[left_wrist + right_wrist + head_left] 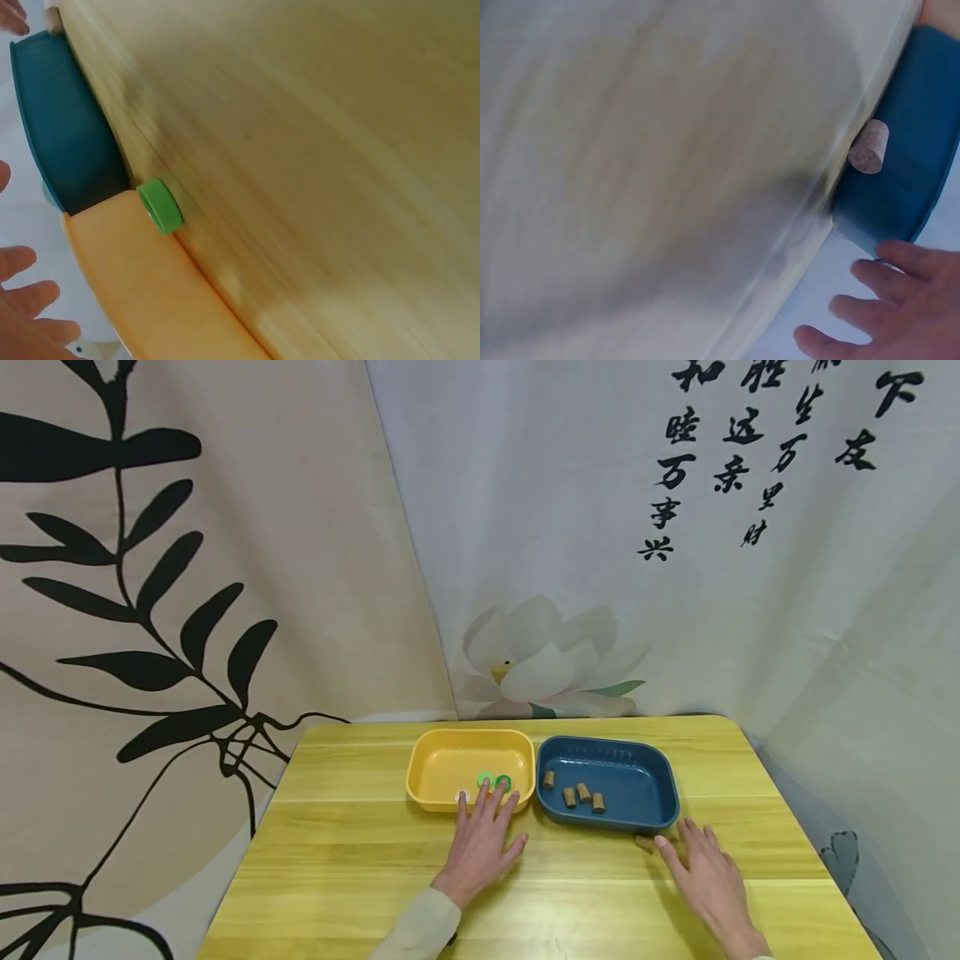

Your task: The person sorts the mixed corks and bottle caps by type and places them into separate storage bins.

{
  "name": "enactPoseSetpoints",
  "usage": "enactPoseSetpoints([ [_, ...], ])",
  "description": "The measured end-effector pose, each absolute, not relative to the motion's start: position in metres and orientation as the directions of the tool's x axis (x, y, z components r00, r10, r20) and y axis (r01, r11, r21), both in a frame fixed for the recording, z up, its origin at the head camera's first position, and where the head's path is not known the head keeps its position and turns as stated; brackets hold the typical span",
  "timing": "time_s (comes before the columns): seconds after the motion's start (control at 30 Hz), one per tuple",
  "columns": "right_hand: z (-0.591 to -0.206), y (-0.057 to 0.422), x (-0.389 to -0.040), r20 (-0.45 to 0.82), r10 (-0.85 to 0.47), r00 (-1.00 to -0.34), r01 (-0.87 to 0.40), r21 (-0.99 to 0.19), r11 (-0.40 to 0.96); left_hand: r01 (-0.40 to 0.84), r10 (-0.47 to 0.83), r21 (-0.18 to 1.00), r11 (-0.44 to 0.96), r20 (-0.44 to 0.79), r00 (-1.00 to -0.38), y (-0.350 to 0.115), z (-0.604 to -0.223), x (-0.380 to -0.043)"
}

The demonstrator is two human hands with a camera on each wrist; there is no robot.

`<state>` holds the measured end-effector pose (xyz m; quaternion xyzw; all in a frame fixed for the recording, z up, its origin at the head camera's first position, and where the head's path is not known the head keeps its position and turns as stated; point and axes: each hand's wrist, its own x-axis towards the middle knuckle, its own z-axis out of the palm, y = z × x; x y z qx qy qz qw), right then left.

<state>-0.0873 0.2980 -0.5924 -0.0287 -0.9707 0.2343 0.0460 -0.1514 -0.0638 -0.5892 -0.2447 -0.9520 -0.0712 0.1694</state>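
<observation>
My left hand (482,852) reaches over the near rim of the yellow tray (468,745), fingers spread. Near its fingertips lie two green rings or caps (503,783) and a small white piece (462,796) inside the tray. A green bottle cap (160,206) stands against the outer wall of that tray in the left wrist view; my hand hides it in the head view. My right hand (708,881), fingers extended, is at the near right corner of the blue tray (622,756). Beside its thumb a cork (869,147) lies against the tray's front wall.
Several corks (584,792) lie inside the blue tray, toward its left and near side. Both trays stand side by side on a wooden table (352,860). Behind the table hangs a pale curtain (322,568) with leaf, flower and character prints.
</observation>
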Motion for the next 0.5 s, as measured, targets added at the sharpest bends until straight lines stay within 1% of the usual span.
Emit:
enactPoseSetpoints([
  [0.1, -0.593, 0.297, -0.083, 0.028, 0.065, -0.997, 0.047, -0.430, 0.902, 0.494, 0.451, 0.047, 0.868, 0.340, -0.825, -0.059, -0.590, -0.151],
  [0.3, -0.598, 0.289, -0.082, -0.020, 0.039, -0.999, 0.044, -0.385, 0.922, 0.513, 0.478, 0.051, 0.857, 0.294, -0.828, -0.047, -0.591, -0.149],
  [0.5, -0.605, 0.280, -0.083, -0.016, 0.006, -1.000, 0.011, -0.387, 0.922, 0.547, 0.525, 0.010, 0.837, 0.270, -0.807, -0.033, -0.590, -0.149],
])
